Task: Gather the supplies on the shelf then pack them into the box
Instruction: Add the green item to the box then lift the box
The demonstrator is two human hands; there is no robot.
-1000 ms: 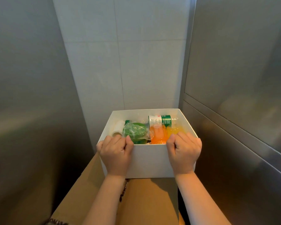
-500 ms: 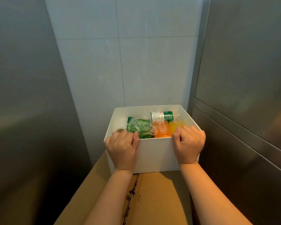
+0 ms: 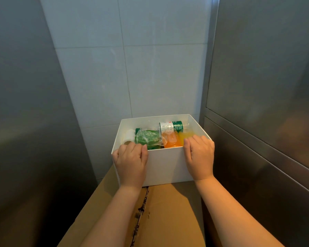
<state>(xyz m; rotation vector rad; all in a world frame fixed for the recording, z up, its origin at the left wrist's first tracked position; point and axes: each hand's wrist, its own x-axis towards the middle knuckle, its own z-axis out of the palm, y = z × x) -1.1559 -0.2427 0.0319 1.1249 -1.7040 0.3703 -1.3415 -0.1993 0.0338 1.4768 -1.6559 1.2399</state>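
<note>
A white open box stands on a brown cardboard carton. Inside it lie a green item in clear wrap, an orange pouch, a yellow pouch, a green-and-white labelled bottle and a white roll. My left hand is curled over the box's near rim at its left corner. My right hand is curled over the same rim near the right corner. The fingertips of both hands hook inside the box.
A white tiled wall rises right behind the box. Steel panels close in on the left and on the right. The carton has a taped seam running toward me.
The box and both hands sit a little farther from me, close to the tiled wall, and the view has tilted up. Both hands keep their grip on the near rim.
</note>
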